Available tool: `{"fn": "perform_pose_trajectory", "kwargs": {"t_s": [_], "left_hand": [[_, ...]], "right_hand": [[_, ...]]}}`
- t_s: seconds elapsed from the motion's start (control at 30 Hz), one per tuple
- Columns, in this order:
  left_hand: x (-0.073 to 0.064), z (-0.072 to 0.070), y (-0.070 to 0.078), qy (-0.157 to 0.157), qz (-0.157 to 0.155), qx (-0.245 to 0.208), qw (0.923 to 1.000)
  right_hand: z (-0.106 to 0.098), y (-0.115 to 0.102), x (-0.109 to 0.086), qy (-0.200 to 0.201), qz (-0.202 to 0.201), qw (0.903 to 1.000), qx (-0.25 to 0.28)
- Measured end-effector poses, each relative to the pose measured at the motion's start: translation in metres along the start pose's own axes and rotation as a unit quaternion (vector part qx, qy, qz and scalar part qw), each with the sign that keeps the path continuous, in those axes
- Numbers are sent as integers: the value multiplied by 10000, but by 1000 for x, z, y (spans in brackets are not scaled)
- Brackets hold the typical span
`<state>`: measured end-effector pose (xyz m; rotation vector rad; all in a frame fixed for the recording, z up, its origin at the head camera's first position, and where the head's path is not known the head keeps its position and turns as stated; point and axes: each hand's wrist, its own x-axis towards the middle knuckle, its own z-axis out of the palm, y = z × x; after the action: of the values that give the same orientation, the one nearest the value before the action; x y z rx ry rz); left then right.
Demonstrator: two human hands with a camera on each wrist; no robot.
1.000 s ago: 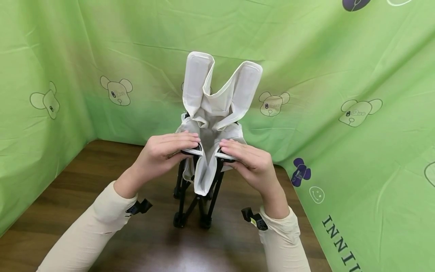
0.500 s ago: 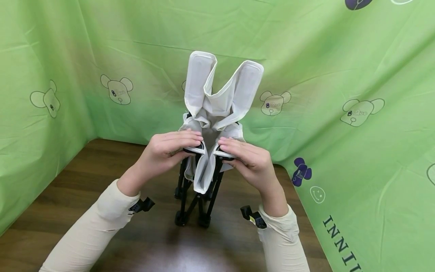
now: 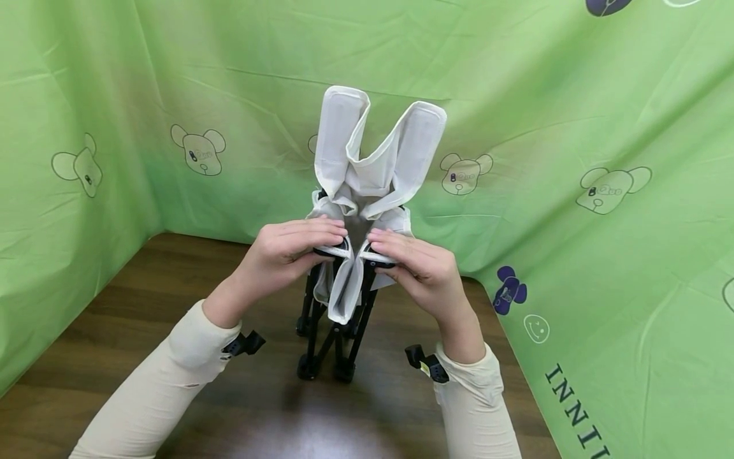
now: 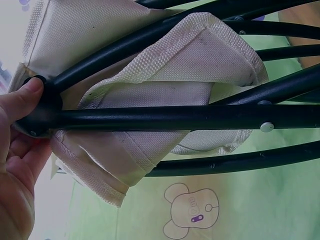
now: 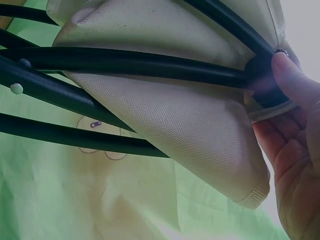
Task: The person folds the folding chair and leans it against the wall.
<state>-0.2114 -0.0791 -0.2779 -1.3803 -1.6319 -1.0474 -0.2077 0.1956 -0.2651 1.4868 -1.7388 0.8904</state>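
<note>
A small folding chair (image 3: 373,173) of white fabric on black tubes stands upright, mostly folded, its backrest flaps raised in a V. My left hand (image 3: 292,245) grips its near left corner, fingers over the fabric and thumb below on the black joint (image 4: 42,112). On the near right corner, my right hand (image 3: 421,264) holds the matching joint (image 5: 265,82) the same way. Between both hands the seat fabric (image 3: 346,296) sags in a narrow fold. Crossed black legs (image 3: 323,347) reach down to the table. Fabric and hands hide part of the frame.
The brown wooden table (image 3: 115,357) lies under the chair. A green curtain (image 3: 258,115) printed with bear heads hangs behind and on both sides, close behind the chair. Black wrist cameras (image 3: 243,344) sit on both sleeves.
My left hand has shifted slightly to the right with its corner, so the two front corners stand closer together. The fold between them is narrower. My right hand has hardly moved.
</note>
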Motion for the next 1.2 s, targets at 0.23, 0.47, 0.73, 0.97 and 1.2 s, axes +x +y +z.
{"fn": "perform_pose_trajectory", "kwargs": {"t_s": [0.23,0.47,0.73,0.97,1.2], "left_hand": [[1,1,-1,-12,-22,15,10000],[2,2,-1,-30,-41,27,10000],[4,4,-4,-24,-61,28,10000],[3,6,-7,7,-65,-54,10000],[4,8,-9,133,-24,-229,9996]], "right_hand": [[0,2,1,-42,16,10000,35],[0,3,2,-71,24,10000,57],[-1,6,3,-93,-3,10000,26],[0,7,4,-118,7,9999,59],[1,8,6,-152,7,9999,42]]}}
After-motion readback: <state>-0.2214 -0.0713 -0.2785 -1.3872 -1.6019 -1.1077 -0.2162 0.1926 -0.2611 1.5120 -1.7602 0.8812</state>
